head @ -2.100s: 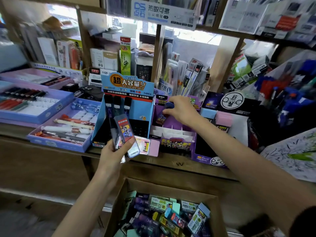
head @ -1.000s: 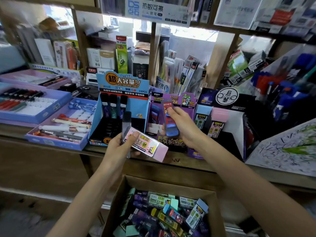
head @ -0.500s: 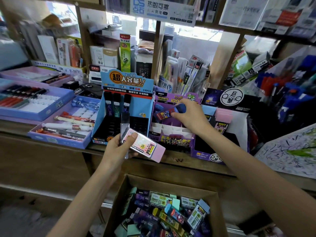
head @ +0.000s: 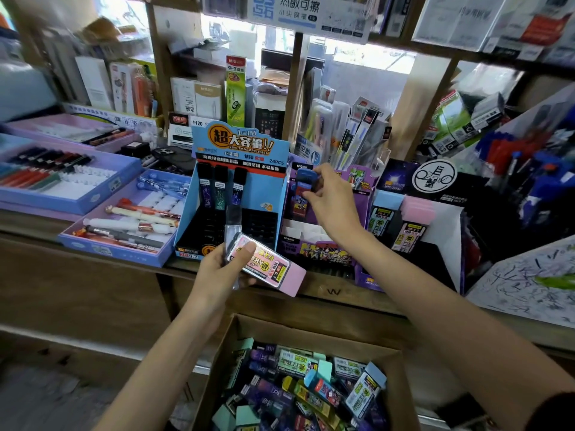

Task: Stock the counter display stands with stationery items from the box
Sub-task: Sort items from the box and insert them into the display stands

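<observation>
My left hand (head: 217, 272) holds a pink eraser (head: 270, 267) and a slim black lead case (head: 232, 227) together, just in front of the blue display stand (head: 249, 169). My right hand (head: 333, 197) pinches a blue-capped eraser (head: 302, 189) upright against the back of the purple display stand (head: 323, 244). The open cardboard box (head: 236, 334) sits below the counter, filled with several mixed erasers and lead cases (head: 305, 384).
A black stand (head: 435, 181) with pink and blue erasers sits to the right. Purple trays of pens (head: 124, 219) lie to the left on the wooden counter (head: 333, 293). Shelves of packaged stationery rise behind. A scribbled test sheet (head: 529, 275) lies far right.
My right hand turned the blue-capped eraser from lying sideways to upright and set it into the back of the purple stand. My left hand has stayed put with the pink eraser and lead case.
</observation>
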The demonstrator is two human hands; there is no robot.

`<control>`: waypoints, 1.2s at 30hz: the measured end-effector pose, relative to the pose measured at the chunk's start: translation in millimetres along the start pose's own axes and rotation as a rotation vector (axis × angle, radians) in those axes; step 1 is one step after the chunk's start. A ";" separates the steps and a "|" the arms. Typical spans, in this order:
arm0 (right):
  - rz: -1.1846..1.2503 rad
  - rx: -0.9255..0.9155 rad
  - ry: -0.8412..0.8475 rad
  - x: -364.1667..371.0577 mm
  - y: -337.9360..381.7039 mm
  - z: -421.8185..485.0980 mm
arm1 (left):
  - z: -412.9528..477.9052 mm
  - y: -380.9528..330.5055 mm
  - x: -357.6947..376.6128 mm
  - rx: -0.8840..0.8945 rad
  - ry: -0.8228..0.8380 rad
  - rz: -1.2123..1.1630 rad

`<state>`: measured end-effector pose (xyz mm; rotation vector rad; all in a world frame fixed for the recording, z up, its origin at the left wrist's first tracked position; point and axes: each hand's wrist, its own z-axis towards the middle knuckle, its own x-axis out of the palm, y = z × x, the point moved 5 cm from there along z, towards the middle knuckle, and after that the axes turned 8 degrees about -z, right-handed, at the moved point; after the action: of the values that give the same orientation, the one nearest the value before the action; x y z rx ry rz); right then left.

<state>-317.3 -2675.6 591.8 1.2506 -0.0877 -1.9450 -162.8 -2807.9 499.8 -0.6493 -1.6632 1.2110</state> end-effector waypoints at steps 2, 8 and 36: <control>0.036 0.017 0.005 2.5 -2.9 1.3 | -0.4 -0.2 -0.8 0.001 0.005 -0.004; -0.139 0.052 0.177 24.2 -18.3 -2.6 | -2.1 1.0 0.8 -0.004 0.007 -0.022; 0.798 0.390 -0.024 -129.9 -125.2 -109.8 | 0.6 47.4 143.1 -0.092 0.265 -0.003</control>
<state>-279.5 -2468.5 574.8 1.1759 -0.8748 -1.2674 -227.5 -2672.2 510.3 -0.8262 -1.5020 1.0033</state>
